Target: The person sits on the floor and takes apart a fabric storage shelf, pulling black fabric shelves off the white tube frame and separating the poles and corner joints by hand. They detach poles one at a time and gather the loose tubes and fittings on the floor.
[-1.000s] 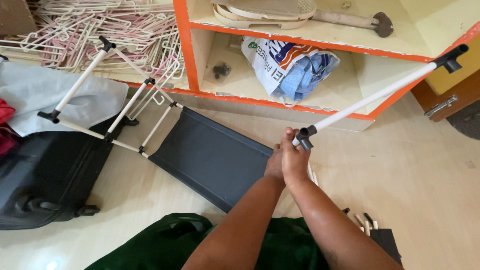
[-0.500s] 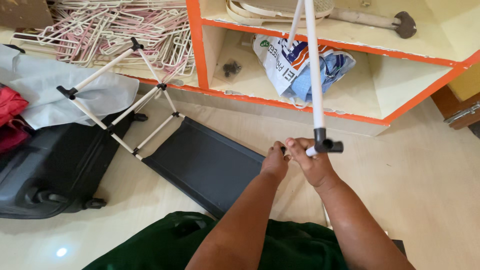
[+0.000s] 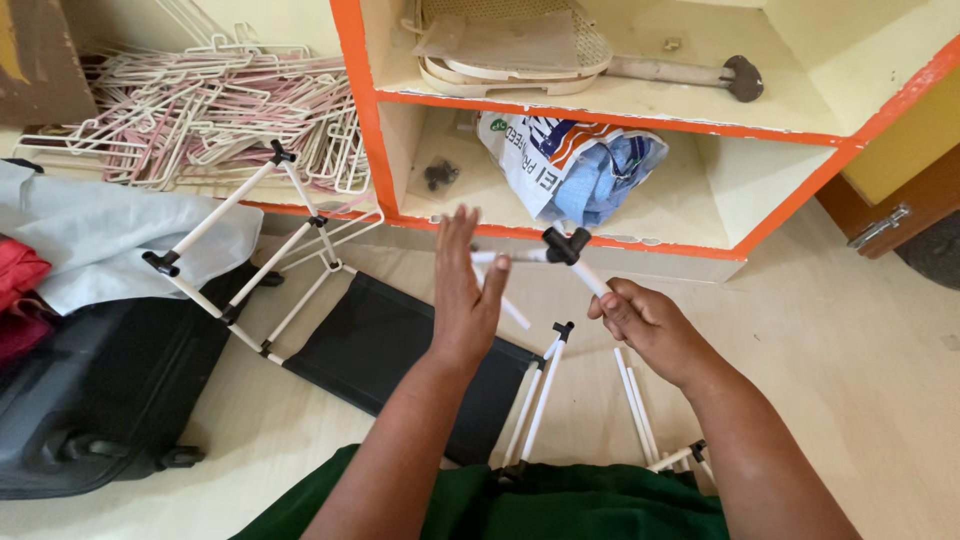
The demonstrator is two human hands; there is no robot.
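Nearest the camera, a dark green garment (image 3: pixel 560 505) covers the person's lap, and both forearms reach out over it. The right hand (image 3: pixel 648 322) is closed around the lower end of a short white rod (image 3: pixel 588 277), which slants up and away to a black T-shaped connector (image 3: pixel 565 244) at its top. The left hand (image 3: pixel 466 290) is held upright just left of that connector, its fingers (image 3: pixel 455 235) spread apart and gripping nothing; a stub of white tube shows behind the palm. Below the connector, more white rods (image 3: pixel 540 395) with black joints run down towards the garment. Left of the connector, a black fabric panel (image 3: pixel 375 345) lies flat on the pale floor (image 3: pixel 850 370), joined to a white tube frame (image 3: pixel 260 255) that tilts up over a grey cloth (image 3: pixel 95 235). Further left of the connector sits a black suitcase (image 3: pixel 90 395), with red fabric (image 3: pixel 18 275) at its far edge. Beyond the connector stands an orange-edged shelf unit (image 3: pixel 620 240); its lower compartment holds a printed bag with blue cloth (image 3: pixel 570 165), the upper one a pale tray (image 3: pixel 510 60) and a mallet-like tool (image 3: pixel 700 72). Left of the shelf unit lies a heap of pink and white hangers (image 3: pixel 210 120).
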